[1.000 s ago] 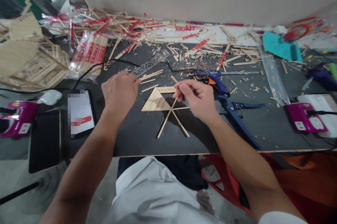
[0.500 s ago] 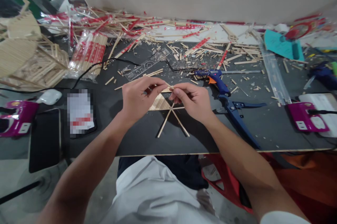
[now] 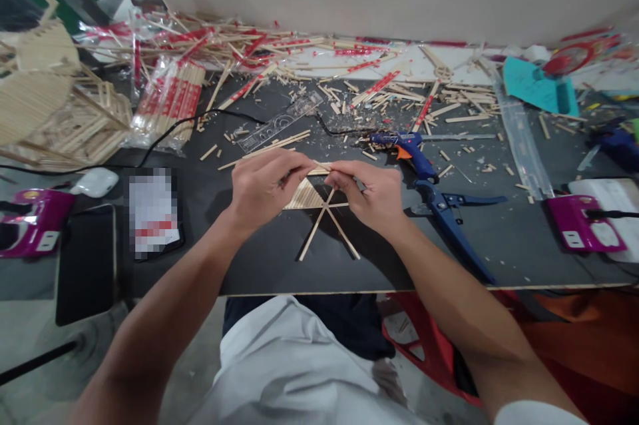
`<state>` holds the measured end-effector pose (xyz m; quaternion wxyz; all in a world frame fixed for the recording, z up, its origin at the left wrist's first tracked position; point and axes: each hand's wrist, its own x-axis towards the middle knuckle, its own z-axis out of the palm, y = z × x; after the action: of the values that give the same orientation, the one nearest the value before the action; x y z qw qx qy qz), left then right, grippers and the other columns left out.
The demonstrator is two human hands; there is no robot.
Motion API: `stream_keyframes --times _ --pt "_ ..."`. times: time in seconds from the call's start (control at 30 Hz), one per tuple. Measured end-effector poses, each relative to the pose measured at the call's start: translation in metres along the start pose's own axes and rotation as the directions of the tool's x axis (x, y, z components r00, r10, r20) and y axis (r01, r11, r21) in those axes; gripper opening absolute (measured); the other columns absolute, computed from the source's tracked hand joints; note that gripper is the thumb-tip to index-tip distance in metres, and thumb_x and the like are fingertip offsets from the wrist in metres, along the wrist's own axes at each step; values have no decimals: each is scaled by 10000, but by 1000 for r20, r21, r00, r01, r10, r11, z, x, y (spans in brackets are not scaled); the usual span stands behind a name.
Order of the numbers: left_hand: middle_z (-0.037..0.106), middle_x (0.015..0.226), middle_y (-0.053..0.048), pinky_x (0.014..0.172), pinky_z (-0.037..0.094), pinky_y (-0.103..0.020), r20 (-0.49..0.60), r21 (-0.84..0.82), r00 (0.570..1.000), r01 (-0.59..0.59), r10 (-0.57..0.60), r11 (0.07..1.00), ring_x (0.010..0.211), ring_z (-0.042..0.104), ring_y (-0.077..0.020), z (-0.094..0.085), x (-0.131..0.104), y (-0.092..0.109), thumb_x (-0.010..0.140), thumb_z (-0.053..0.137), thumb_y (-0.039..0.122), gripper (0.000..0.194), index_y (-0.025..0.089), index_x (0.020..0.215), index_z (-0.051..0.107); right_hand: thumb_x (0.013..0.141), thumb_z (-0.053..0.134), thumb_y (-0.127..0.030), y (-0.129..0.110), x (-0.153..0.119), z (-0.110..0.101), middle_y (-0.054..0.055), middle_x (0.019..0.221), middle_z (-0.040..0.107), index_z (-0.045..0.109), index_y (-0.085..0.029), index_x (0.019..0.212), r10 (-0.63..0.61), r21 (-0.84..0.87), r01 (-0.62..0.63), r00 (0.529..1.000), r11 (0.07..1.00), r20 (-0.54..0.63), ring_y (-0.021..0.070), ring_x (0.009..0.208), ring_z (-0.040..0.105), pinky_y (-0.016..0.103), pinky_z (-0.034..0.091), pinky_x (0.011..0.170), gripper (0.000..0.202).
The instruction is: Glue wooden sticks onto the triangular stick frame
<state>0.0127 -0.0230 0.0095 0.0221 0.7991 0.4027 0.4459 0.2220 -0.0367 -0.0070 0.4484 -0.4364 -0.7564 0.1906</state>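
Observation:
A short wooden stick [image 3: 322, 167] is pinched at its two ends between my left hand [image 3: 269, 182] and my right hand [image 3: 369, 192], both closed. It lies along the upper edge of a spoked wooden frame [image 3: 325, 206] on the dark table. Two bare spokes of the frame point toward me, and one sector at its left is filled with sticks [image 3: 305, 195] laid side by side. My fingers partly hide the far side of the frame. To the right of my right hand lie a blue glue gun [image 3: 412, 148] and blue-handled cutters [image 3: 449, 225].
Bagged chopsticks [image 3: 170, 102] and loose stick offcuts cover the back of the table. Wooden stick structures [image 3: 64, 105] stand at the left, near two phones [image 3: 86, 265]. A clear plastic ruler [image 3: 279, 122] lies beyond my hands. A purple power socket [image 3: 584, 222] sits at the right.
My hands have lowered the stick slightly and brought it level along the frame's upper edge. Both hands keep their pinch, and the frame stays in place.

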Motion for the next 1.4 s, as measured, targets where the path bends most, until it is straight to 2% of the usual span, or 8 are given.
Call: stream_keyframes --times 0.13,0.4,0.7,0.8,0.9,1.1,1.27,1.4 --pt "796 841 2 727 545 -196 -35 15 998 -49 49 999 756 737 -107 2 -1 1 971 638 196 139 228 894 748 1019 554 -377 0 -2 0 18 856 804 759 -255 1014 -14 -13 14 1000 1000 -1 167 740 739 290 574 724 239" --pt "795 782 13 604 519 -193 -172 14 984 -48 50 999 623 710 -87 10 -3 8 927 731 215 47 211 880 733 1024 559 -327 3 -1 -2 16 850 794 758 -249 1037 -87 -27 86 996 996 -21 153 726 722 278 551 704 214" --pt "766 764 11 615 526 -186 5 -66 998 63 -63 996 591 667 -79 8 0 2 946 681 243 103 191 858 700 1032 546 -321 7 2 -4 26 882 796 759 -250 1038 -120 -92 120 993 988 7 163 758 724 282 544 724 224" --pt "772 775 8 628 534 -182 68 -78 990 130 -125 988 621 697 -90 10 -2 -4 960 667 301 119 188 976 701 1041 523 -352 7 3 -5 30 891 797 757 -254 1037 -86 -92 89 996 992 39 171 769 723 293 546 737 254" --pt "805 872 -20 687 556 -192 100 -36 994 44 -41 998 705 742 -112 11 -3 -9 980 630 306 195 198 1112 724 1045 507 -366 8 3 -6 35 888 793 760 -252 1036 -82 -107 89 995 990 62 172 767 717 292 541 735 277" --pt "815 950 -42 733 544 -191 165 -5 980 -111 111 994 763 759 -122 7 -3 -13 998 572 232 215 194 1115 750 1035 528 -340 12 3 -5 43 892 794 764 -242 1039 -103 -120 112 992 987 77 180 787 725 288 537 737 256" --pt "797 851 -26 652 508 -188 200 78 977 -93 75 993 684 724 -109 6 -1 -15 995 505 235 239 195 1015 740 1036 520 -347 9 3 -2 19 847 786 750 -250 1022 -47 -74 55 993 996 111 173 757 720 287 537 724 250" --pt "793 849 -21 642 505 -194 172 63 984 43 -54 997 714 731 -115 7 0 -18 993 496 246 231 198 997 722 1034 528 -375 9 4 -2 19 824 768 736 -247 995 8 -30 -5 995 1000 103 162 708 684 290 532 706 247"
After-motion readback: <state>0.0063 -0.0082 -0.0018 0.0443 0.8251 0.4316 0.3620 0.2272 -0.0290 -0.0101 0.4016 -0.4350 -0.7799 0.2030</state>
